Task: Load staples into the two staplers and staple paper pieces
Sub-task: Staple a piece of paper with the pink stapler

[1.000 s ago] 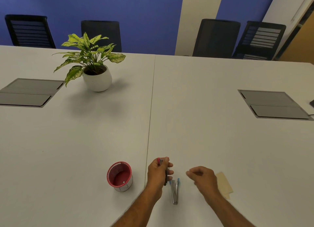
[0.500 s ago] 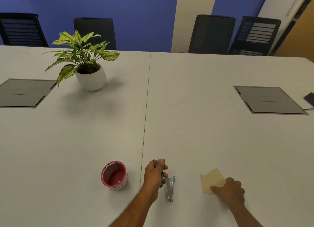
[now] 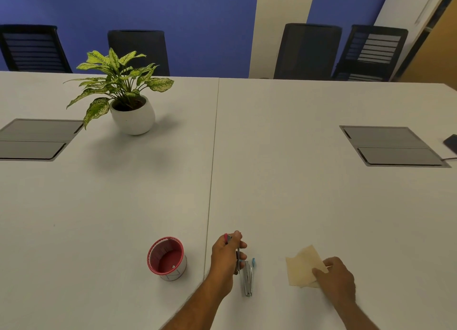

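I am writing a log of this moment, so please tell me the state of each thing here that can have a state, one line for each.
Pink stapler: gripped in the left hand, off the table.
Blue stapler: lying on the table, held by no one.
Paper pieces: on the table, one edge pinched by the right hand.
Red cup: upright, open on top.
Potted plant: upright.

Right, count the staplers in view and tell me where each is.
2. A pink stapler is gripped in the left hand; a blue stapler lies on the table just right of that hand.
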Demonstrator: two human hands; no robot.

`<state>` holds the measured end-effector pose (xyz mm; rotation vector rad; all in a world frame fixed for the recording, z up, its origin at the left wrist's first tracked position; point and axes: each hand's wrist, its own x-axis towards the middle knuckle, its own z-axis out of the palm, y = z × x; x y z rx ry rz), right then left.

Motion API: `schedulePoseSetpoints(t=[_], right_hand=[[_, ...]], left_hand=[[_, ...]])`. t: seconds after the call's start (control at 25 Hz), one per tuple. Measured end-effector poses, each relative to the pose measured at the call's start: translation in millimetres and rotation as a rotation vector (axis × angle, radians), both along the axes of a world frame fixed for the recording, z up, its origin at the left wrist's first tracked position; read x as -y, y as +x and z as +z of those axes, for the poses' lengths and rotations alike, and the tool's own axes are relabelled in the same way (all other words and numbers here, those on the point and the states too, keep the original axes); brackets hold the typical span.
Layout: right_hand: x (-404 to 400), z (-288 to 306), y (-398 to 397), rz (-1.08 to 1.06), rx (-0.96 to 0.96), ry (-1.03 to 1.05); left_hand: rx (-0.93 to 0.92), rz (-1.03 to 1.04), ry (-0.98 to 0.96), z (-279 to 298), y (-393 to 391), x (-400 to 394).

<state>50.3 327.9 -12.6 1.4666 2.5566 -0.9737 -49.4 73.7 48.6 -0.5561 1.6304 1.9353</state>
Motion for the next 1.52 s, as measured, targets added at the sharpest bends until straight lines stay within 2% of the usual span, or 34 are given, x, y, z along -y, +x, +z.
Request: schedulePoseSetpoints(t=[0.24,0.44,0.56,0.68,0.84,1.04,1.12,1.28,1.52], right_hand=[[-7.2,0.1,-2.3,-0.182,-0.178,-0.157],[-2.1,23.3,-14.6,-0.436,-0.491,-0.687],[17.2,41.8,-27.8,-0.411,-0.593,-0.947],[42.2,52.9,-39.0,-0.307,-0.596,-1.062],[68.9,59.9,-49.8,-0.225,-0.612,-1.071],[80.9,67.3,-54.5,-0.205,-0.663,-1.1],[84.5,69.4,-54.7,-0.173,-0.667,-1.095],[96.0,71.7,-53.8,-0.009,-0.612,-0.988],[115.2,83.6,-53.6,0.249,-0.569,-0.808]], left_hand=[[-0.016,-0.001,-0.002,-3.9,-0.9,6.3],[-0.005,-0.025,-0.034,-5.4,-2.0,6.5],[0.004,-0.044,-0.027,-1.5,-1.0,2.5],[0.01,-0.064,0.024,5.0,-0.9,-2.4],[0.008,-0.062,0.115,10.7,-0.6,-5.3],[-0.034,-0.043,0.07,10.3,-2.6,1.7],[-0.025,-0.029,0.111,11.5,-2.9,3.8],[-0.004,0.03,0.299,16.4,-2.0,1.6],[-0.077,-0.022,0.265,18.9,0.8,-1.1]])
